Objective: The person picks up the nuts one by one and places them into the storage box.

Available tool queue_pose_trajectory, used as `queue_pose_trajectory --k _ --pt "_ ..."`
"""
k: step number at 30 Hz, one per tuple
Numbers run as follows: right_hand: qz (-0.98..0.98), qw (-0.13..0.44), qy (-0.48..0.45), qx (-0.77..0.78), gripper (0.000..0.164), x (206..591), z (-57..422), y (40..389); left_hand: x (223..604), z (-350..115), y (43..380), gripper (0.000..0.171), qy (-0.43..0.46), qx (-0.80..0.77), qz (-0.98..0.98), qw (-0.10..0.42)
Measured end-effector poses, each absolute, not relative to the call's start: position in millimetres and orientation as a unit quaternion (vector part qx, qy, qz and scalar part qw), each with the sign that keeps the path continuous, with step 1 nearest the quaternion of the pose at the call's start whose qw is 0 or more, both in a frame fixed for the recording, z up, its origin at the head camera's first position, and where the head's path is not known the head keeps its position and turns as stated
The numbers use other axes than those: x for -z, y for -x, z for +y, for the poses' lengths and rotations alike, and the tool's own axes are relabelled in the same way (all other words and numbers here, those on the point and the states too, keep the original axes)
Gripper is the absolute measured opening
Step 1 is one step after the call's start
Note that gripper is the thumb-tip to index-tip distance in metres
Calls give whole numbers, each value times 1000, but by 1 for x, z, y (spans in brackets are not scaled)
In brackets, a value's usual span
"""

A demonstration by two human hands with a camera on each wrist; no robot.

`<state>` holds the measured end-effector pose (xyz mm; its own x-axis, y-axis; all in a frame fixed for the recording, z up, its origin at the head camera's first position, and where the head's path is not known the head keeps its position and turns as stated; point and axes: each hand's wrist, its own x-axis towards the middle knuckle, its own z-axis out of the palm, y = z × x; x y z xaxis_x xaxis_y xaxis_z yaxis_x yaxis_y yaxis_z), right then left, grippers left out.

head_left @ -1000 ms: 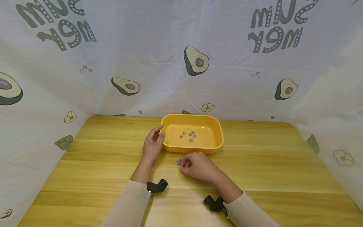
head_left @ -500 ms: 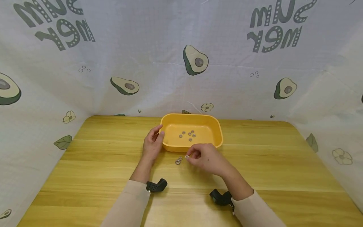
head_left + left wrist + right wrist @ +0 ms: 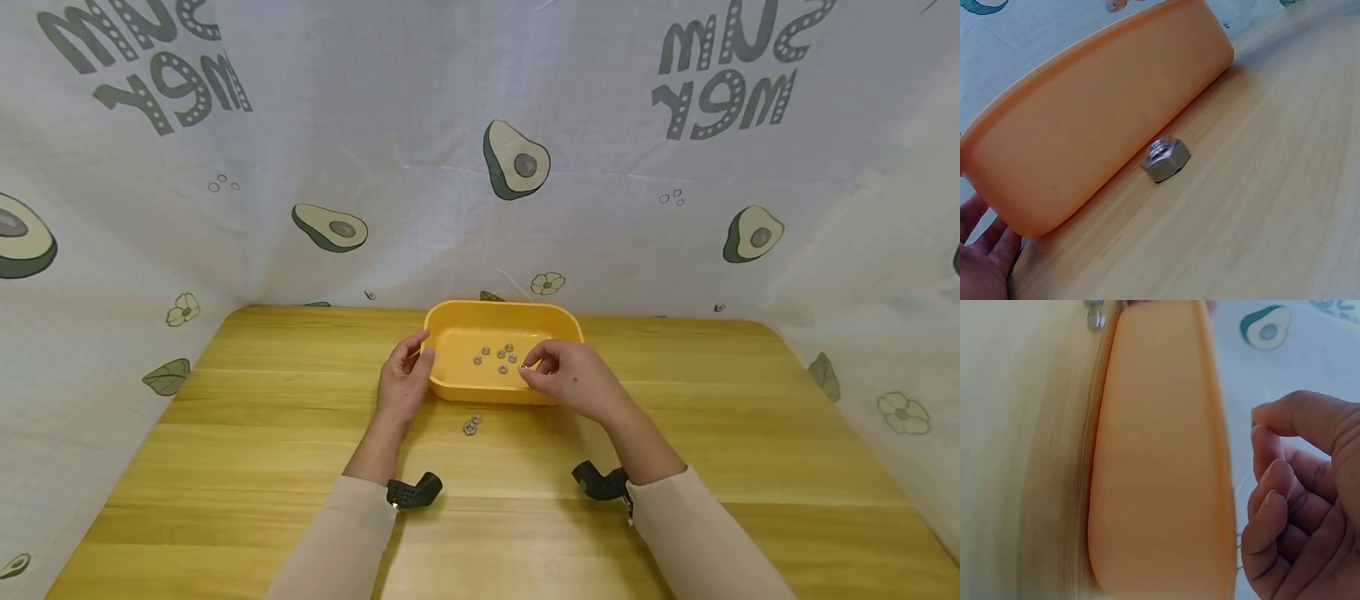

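Note:
My left hand holds the left end of a yellow plastic bin, its thumb at the rim and other fingers against the outer wall. Small metal hex nuts lie scattered on the bin's floor. Over the bin's right half, my right hand pinches a small nut between thumb and index finger. In the right wrist view the fingertips almost hide that nut. On the table before the bin lie a larger nut and a smaller one, close together.
The bin stands on a wood-grain table, near its far edge. Behind and at both sides hangs a white cloth printed with avocados. A black wrist camera sits on each wrist.
My right hand has lifted a small nut from the table and carried it up and rightward over the bin. The left hand stays at the bin's left end.

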<state>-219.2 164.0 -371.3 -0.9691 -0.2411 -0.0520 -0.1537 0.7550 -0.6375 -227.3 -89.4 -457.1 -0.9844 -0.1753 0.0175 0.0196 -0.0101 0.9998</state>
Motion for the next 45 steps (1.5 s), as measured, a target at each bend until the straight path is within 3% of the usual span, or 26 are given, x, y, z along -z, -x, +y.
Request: queue_pose_trajectory --k 22,34,45 --pt "948 62 74 302 21 387 152 291 459 -90 229 39 -54 718 -691 70" --pt "960 78 21 268 16 398 145 304 458 -89 229 40 -56 717 -692 69" --pt "957 63 10 283 24 404 144 307 459 -90 230 39 -55 714 -694 72"
